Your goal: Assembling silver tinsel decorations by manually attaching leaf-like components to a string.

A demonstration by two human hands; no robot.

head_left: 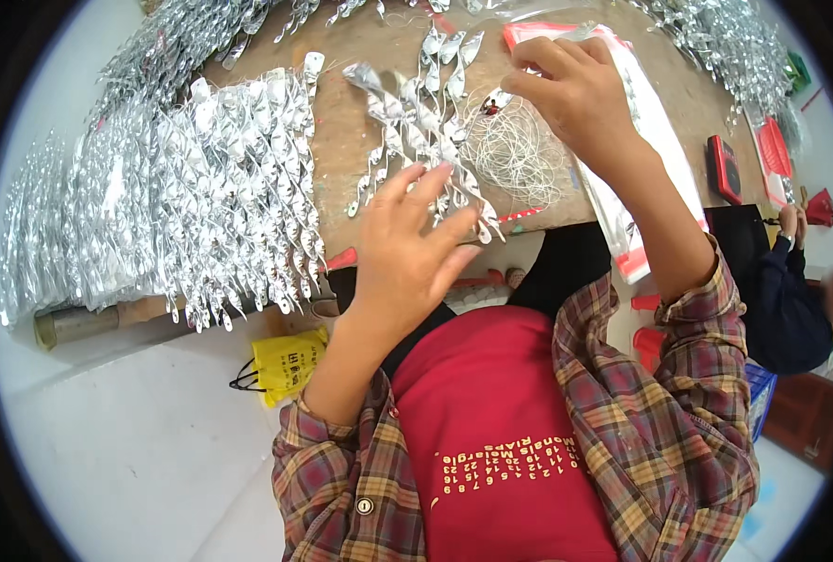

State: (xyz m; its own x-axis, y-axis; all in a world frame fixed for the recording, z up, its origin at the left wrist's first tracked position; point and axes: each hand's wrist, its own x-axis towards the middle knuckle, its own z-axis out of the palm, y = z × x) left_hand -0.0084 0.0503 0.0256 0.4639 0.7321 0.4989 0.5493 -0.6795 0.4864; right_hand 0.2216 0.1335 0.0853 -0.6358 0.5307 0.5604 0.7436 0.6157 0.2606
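Observation:
My left hand (407,244) is open, its fingers spread over the near end of a small group of silver twisted strips (393,112). Whether the fingertips touch the strips I cannot tell. Farther right, my right hand (576,98) is raised with thumb and fingers pinched together; what they hold, if anything, is too small to make out. Under and left of that hand lies a loose tangle of thin white string (520,155), with a small dark-red piece (491,105) at its far edge. Long clear plastic sleeves with red ends (623,239) lie beneath my right forearm.
Dense rows of silver twisted strips (238,187) cover the table's left side and overhang its near edge. More silver strips (716,47) pile up at the far right. A red-and-black device (724,169) stands near the right edge. A yellow bag (285,363) hangs below; another person (791,300) sits right.

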